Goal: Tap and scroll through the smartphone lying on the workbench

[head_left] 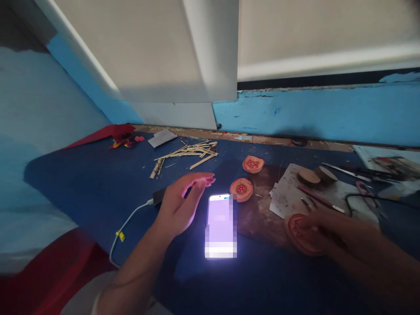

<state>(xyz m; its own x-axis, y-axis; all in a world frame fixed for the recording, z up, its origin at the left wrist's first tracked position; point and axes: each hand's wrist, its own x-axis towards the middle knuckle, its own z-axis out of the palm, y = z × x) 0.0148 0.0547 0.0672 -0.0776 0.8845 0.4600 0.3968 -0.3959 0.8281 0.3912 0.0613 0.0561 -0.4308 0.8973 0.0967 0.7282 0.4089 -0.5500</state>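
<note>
Now the left hand (183, 203) hovers flat, fingers spread and empty, just left of the lit phone (221, 226), whose long axis runs away from the person. Meanwhile the right hand (328, 229) presses a red-painted wood slice (297, 232), well right of it.

Beside the glossy glass-fronted lit phone (221, 226), the round red-painted wooden slice (241, 189) looks rough-edged; beyond the phone, thin pale wooden sticks (187, 154) lie on matt dark-blue cloth (88, 183).
</note>
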